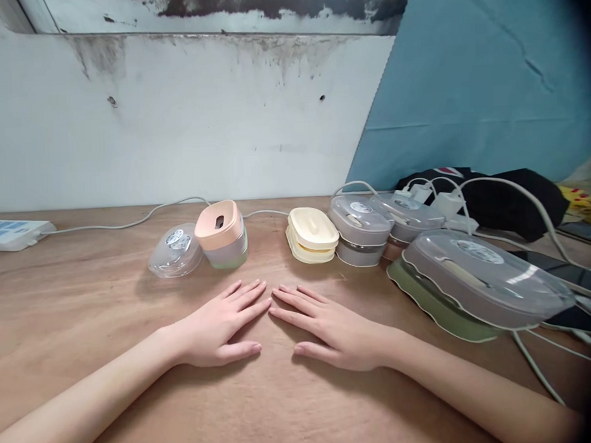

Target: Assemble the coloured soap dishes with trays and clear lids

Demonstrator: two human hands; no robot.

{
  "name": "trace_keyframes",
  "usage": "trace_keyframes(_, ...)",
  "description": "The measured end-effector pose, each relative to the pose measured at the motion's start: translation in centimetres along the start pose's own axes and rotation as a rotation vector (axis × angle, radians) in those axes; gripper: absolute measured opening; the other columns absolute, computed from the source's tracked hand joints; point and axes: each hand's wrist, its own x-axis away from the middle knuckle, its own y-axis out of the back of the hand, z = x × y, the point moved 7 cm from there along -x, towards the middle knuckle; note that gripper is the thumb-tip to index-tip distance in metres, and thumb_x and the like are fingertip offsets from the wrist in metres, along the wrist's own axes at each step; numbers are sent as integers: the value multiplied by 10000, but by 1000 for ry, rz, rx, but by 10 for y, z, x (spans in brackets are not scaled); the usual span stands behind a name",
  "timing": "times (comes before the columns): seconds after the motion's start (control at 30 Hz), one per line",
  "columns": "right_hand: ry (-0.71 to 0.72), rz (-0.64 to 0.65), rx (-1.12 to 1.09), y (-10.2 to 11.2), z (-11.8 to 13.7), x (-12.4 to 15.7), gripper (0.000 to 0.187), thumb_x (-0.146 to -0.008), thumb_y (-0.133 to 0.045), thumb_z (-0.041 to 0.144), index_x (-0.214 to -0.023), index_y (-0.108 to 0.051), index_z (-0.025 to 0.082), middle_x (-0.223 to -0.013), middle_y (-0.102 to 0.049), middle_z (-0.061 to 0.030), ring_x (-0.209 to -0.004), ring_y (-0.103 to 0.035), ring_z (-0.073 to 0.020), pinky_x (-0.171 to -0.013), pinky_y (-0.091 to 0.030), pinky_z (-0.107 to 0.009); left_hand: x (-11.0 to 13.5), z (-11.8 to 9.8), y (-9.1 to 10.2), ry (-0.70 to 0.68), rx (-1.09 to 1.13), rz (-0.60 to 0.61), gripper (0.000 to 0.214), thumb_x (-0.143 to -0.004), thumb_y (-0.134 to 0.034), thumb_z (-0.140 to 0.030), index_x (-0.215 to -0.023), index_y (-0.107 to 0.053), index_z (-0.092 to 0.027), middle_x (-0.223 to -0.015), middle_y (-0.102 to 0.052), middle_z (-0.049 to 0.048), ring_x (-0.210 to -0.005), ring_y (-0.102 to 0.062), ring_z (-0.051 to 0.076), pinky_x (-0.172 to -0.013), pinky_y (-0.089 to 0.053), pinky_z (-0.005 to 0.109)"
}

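My left hand (226, 324) lies flat on the wooden table (137, 395), fingers stretched out, holding nothing. Palm down opposite it, my right hand (328, 327) is also open, and the fingertips of both nearly meet. Beyond the left hand stand a clear plastic lid (175, 255) and a small box with a peach slotted top (221, 227) over grey and green parts. A cream stack of lidded pieces (313, 235) sits beyond the right hand. Beside that are a grey box with a clear lid (361, 229) and a similar lidded box (409, 214), partly hidden behind it.
At the right, a large clear-lidded container (486, 273) rests on a green base. Behind it are white plugs with cables (447, 203), black cloth (508, 201) and dark flat devices. A white power strip (17, 234) lies far left. The wall (199, 121) closes the back.
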Motion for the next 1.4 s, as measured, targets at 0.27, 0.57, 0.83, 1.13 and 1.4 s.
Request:
trace_keyframes(0.27, -10, 10, -54, -3, -1, 0, 535, -913, -399, 400, -1406, -272, 236, -1484, -214, -68, -1362, -162, -246, -1105, -163, -473, 1, -5, -1, 4, 8, 71, 774, -850, -475, -512, -1437, -108, -167, -1488, -58, 113, -1370, -47, 264, -1108, -91, 472)
trace_keyframes(0.57, 12, -23, -65, -2, 1, 1, 520, -914, -405, 379, -1401, -284, 241, -1473, -249, -67, -1353, -203, -240, -1103, -178, -477, 0, -3, 1, 28, 16, 23, 699, -868, -469, -477, -1428, -169, -187, -1488, -116, 98, -1369, -102, 256, -1110, -115, 460)
trace_keyframes(0.83, 2, 10, -15, -4, 1, 0, 520, -920, -384, 384, -1403, -281, 221, -1477, -235, -75, -1360, -181, -222, -1105, -174, -462, 0, -4, 0, 48, -15, 62, 697, -874, -445, -487, -1424, -184, -148, -1491, -103, 103, -1375, -71, 240, -1115, -95, 441)
trace_keyframes(1.13, -7, 31, 1, -4, 1, 0, 519, -924, -369, 389, -1403, -283, 208, -1481, -221, -79, -1364, -161, -206, -1112, -157, -443, -1, -2, -1, 49, -25, 61, 701, -875, -439, -493, -1427, -173, -153, -1492, -102, 101, -1375, -71, 235, -1115, -105, 437)
trace_keyframes(1.4, -12, 41, 24, -4, 1, 0, 513, -924, -369, 387, -1398, -295, 204, -1481, -225, -77, -1364, -162, -203, -1109, -167, -437, 0, -2, 0, 55, -22, 68, 700, -874, -437, -498, -1426, -178, -154, -1493, -105, 93, -1375, -79, 233, -1118, -102, 429)
